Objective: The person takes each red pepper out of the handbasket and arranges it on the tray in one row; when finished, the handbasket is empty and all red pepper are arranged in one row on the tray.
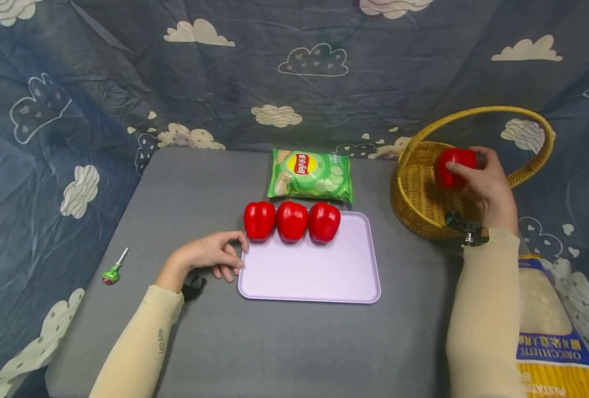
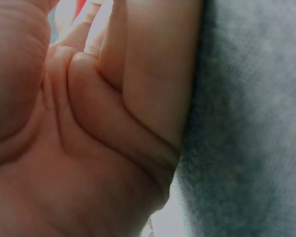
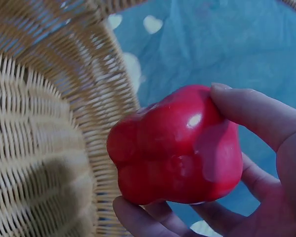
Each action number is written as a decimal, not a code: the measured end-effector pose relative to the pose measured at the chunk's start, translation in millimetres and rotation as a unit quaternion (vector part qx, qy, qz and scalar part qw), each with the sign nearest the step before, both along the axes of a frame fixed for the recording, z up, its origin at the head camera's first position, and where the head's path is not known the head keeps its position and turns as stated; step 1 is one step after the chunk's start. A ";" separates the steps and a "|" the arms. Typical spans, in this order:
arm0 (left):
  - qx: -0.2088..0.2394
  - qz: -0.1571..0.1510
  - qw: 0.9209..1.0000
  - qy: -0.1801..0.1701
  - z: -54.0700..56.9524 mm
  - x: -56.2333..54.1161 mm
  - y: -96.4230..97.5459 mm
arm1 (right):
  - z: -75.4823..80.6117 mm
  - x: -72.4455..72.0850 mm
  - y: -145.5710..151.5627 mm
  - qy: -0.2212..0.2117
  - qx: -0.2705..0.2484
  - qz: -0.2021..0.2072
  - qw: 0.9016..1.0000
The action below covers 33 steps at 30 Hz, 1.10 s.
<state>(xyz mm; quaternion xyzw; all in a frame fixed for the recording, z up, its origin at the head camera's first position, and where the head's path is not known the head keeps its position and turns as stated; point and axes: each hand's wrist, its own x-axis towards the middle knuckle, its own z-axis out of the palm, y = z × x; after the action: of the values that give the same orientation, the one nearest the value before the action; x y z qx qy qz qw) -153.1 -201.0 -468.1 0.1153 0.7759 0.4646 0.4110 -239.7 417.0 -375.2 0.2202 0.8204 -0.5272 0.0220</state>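
Observation:
My right hand [image 1: 490,185] grips a red bell pepper [image 1: 453,168] over the wicker basket [image 1: 409,213], inside the span of its handle. In the right wrist view, the thumb presses one side of this bell pepper [image 3: 177,148] and the fingers curl beneath it, beside the woven wall [image 3: 103,98]. My left hand [image 1: 212,254] rests at the left rim of a pale purple tray [image 1: 309,276], its fingers loosely bent. Three more red bell peppers [image 1: 292,221] sit in a row along the tray's back edge. Mostly the palm [image 2: 89,148] fills the left wrist view.
Behind the tray lies a green bag of Lay's chips [image 1: 311,176]. A wrapped lollipop [image 1: 112,273] is at the left of the grey table [image 1: 294,348]. A blue and yellow pasta bag [image 1: 555,342] stands at the right, partly behind my right sleeve. Cloud-patterned cloth [image 1: 314,33] surrounds the table.

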 end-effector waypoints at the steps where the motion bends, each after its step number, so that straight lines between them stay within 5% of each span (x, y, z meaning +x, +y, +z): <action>1: 0.000 0.000 1.000 0.000 0.0 0.2 -0.3 | 2.7 2.1 -3.7 0.003 0.008 -0.003 1.000; 7: 0.003 0.000 1.000 0.001 0.9 0.7 -0.9 | 17.8 26.3 -29.1 0.037 0.014 -0.009 0.999; 17: 0.009 0.000 1.000 0.003 1.8 -0.1 -1.7 | 21.2 68.8 -93.8 0.097 0.013 0.073 0.993; 26: 0.006 0.002 1.000 -0.008 1.6 0.2 0.0 | -10.3 86.9 -145.8 0.042 0.034 0.183 0.982; 33: 0.000 0.003 1.000 -0.008 3.3 -0.1 -0.2 | -35.5 83.8 -165.8 0.017 0.064 0.217 0.974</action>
<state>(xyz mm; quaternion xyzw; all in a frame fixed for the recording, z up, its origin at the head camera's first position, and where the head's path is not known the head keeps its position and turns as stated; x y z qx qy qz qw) -153.2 -201.2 -464.8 0.1093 0.7732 0.4664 0.4155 -156.0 251.2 -410.7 0.0289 0.8807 -0.4601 0.1083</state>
